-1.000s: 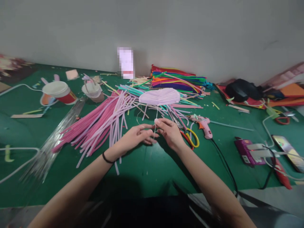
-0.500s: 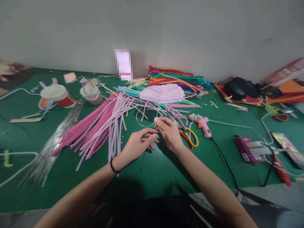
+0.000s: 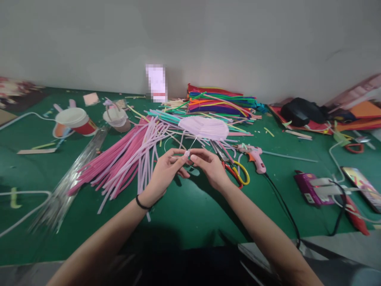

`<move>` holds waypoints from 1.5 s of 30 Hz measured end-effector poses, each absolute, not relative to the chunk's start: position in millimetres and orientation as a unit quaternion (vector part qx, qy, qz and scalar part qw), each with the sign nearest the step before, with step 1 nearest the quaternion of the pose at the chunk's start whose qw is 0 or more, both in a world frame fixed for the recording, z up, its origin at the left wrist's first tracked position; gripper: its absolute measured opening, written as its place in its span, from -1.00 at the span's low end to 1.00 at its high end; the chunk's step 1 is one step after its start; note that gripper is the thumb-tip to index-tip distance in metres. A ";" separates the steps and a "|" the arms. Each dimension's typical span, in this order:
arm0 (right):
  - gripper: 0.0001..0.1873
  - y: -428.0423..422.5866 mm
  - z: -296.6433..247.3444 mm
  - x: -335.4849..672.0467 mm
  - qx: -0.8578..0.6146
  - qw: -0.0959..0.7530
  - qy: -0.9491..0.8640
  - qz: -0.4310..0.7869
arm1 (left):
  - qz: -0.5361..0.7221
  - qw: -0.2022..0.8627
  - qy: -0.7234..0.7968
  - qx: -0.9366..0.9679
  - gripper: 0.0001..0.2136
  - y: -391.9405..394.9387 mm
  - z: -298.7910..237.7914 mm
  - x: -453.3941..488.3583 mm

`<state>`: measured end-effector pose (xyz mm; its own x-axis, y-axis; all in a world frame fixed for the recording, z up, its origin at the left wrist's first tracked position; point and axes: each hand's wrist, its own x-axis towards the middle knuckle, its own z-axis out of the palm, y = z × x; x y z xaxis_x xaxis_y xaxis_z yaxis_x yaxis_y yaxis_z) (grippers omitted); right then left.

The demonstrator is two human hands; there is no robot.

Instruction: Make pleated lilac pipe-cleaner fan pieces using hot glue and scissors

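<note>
A fan-shaped lilac piece of pipe cleaners point(image 3: 205, 128) stands out beyond my fingertips, on a thin pale wire point(image 3: 193, 143) that runs back to them. My left hand point(image 3: 166, 169) is closed in a pinch at a small whitish bit point(image 3: 187, 153), whose kind I cannot make out. Against the same spot, my right hand point(image 3: 210, 165) pinches with thumb and forefinger, at the near end of the wire. A fine loop of wire curves around the fingers; part of it is hidden behind them.
Pink and lilac pipe cleaners point(image 3: 119, 163) lie left, beside clear strips point(image 3: 70, 186) and two cups. Scissors point(image 3: 241, 172) and a pink glue gun point(image 3: 256, 157) are right. Multicoloured pipe cleaners point(image 3: 222, 103) are piled behind. A purple charger block point(image 3: 309, 188) with cables sits far right.
The lilac fan has tipped and dropped slightly. My right hand has come lower and my left a little higher, their fingertips now meeting at the whitish bit. The wire leans more to the right.
</note>
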<state>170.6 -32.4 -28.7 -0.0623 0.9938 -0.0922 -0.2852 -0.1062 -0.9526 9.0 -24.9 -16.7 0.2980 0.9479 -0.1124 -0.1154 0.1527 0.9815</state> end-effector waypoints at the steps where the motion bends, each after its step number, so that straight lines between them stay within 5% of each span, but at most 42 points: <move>1: -0.65 -31.2 -27.2 173.1 -0.421 0.521 -0.383 0.636 | 0.419 0.624 0.421 0.507 -0.69 -23.6 -18.4 7.6; 10: -0.69 -28.0 -20.9 177.7 -0.440 0.554 -0.224 0.670 | 0.373 0.571 0.433 0.590 -0.71 -22.7 -27.6 3.9; 24: -0.72 -31.7 -24.5 174.2 -0.417 0.585 -0.244 0.651 | 0.286 0.760 0.391 0.433 -0.77 -17.1 -22.4 0.8; 45: -0.68 -30.0 -34.7 175.6 -0.463 0.573 -0.267 0.622 | 0.307 0.635 0.455 0.543 -0.71 -17.9 -23.6 0.1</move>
